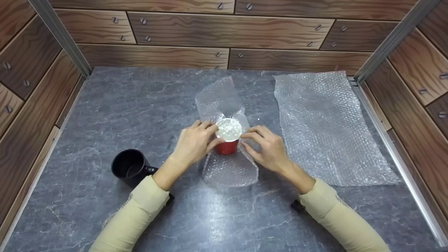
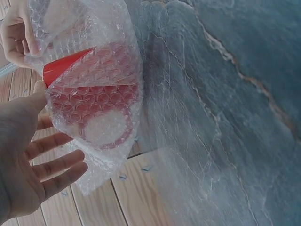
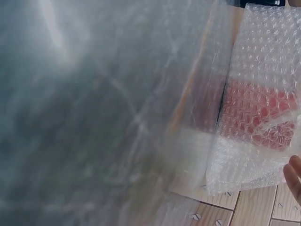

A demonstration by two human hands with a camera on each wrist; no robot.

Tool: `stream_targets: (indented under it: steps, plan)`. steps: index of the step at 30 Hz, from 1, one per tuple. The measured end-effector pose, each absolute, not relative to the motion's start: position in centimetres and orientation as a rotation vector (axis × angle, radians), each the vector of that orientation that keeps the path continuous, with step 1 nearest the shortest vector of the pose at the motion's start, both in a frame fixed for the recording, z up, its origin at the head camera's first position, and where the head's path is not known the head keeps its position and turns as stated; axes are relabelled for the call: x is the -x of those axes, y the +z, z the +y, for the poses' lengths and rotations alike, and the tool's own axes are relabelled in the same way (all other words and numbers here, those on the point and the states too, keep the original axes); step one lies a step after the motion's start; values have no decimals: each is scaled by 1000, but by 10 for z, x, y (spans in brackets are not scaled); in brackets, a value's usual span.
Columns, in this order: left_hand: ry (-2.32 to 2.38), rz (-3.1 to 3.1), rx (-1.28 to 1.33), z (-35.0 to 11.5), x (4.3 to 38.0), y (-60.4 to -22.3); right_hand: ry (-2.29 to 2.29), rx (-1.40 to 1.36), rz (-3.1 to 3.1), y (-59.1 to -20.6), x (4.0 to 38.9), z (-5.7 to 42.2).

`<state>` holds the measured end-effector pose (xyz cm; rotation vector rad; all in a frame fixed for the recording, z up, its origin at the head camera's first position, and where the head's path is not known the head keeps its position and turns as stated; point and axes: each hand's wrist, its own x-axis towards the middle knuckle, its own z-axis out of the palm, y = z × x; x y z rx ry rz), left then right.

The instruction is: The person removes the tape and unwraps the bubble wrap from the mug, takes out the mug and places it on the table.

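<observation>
A red mug (image 1: 226, 147) stands in the middle of the table on a narrow piece of bubble wrap (image 1: 229, 171). In the left wrist view the wrap covers most of the mug's side, leaving a strip of bare red (image 2: 66, 67). My left hand (image 1: 196, 141) is at the mug's left side, thumb by the rim and wrap; in its wrist view the other fingers are spread and fairly straight. My right hand (image 1: 267, 148) is on the right side, its curled fingers pinching the wrap's edge. The right wrist view shows only its fingertips (image 3: 294, 174) beside the wrap.
A black mug (image 1: 129, 164) stands left of my left forearm, its handle towards that arm. On the right lies a large flat sheet of bubble wrap (image 1: 325, 126). Wood-patterned panels (image 1: 227, 29) and metal rails (image 1: 388, 42) border the table.
</observation>
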<state>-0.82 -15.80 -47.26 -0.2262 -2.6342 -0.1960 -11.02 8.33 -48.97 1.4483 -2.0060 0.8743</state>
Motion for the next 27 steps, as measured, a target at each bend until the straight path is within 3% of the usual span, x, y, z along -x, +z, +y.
stream_targets:
  steps: [27]
  plan:
    - [-221, -2626, 237, -158, 8, -472, 1089, -1458, -1970, -489, 114, 109]
